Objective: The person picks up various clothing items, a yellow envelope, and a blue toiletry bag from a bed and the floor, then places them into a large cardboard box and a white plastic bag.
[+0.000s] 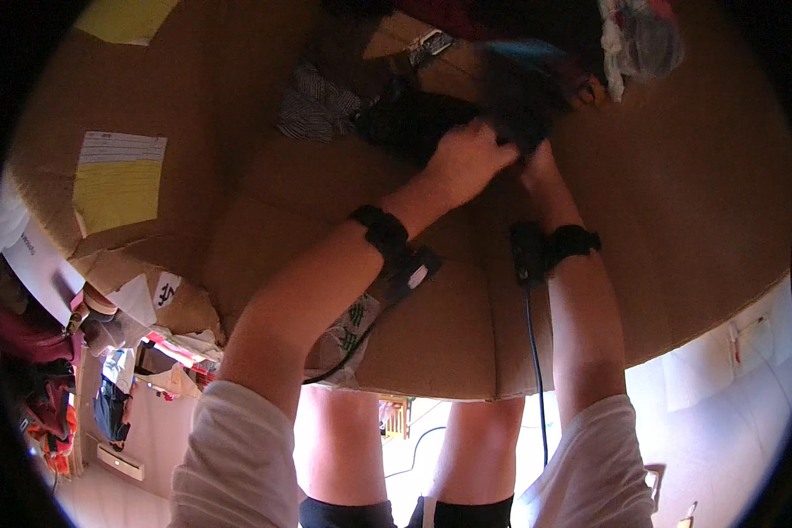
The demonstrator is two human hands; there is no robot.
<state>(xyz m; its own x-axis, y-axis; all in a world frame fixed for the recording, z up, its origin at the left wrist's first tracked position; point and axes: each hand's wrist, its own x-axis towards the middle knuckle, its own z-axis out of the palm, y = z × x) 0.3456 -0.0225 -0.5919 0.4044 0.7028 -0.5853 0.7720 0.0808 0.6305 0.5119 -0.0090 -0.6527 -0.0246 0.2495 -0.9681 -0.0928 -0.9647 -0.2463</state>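
Both my arms reach down into a large cardboard box. My left hand is closed around a piece of black fabric in the middle of the box, its knuckles upward. Close beside it, my right hand touches the same dark mass; its fingers are hidden behind the fabric and in shadow. A striped grey cloth lies just left of the black fabric. Beyond the hands, a small shiny metal-like piece catches the light, and dark red cloth fills the top.
A clear plastic bag sits at the upper right inside the box. Yellow-and-white paper is stuck on its left wall. Near my legs runs the box's front edge. Cables trail from my wrist straps. Clothes lie outside, left.
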